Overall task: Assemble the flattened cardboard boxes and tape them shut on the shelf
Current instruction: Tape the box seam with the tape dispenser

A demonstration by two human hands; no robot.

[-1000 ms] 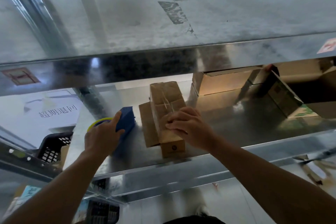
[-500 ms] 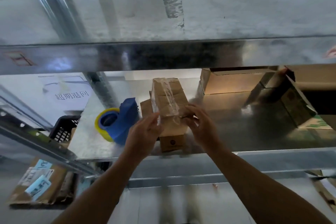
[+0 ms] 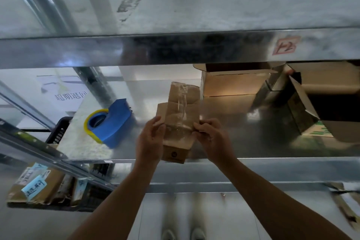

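Both hands share a narrow grip: the left hand (image 3: 151,140) and right hand (image 3: 212,138) each pinch one long side of the small cardboard box (image 3: 179,122) towards its near end. It should handle light and fairly stiff, though its thin walls would likely dent under a hard squeeze, so the side edges look the soundest hold. Brown and narrow, it carries a clear tape strip (image 3: 181,103) along its top and lies on the metal shelf (image 3: 233,142), close to the front edge. A blue tape dispenser (image 3: 109,122) sits to the left; open cartons (image 3: 233,85) stand far right.
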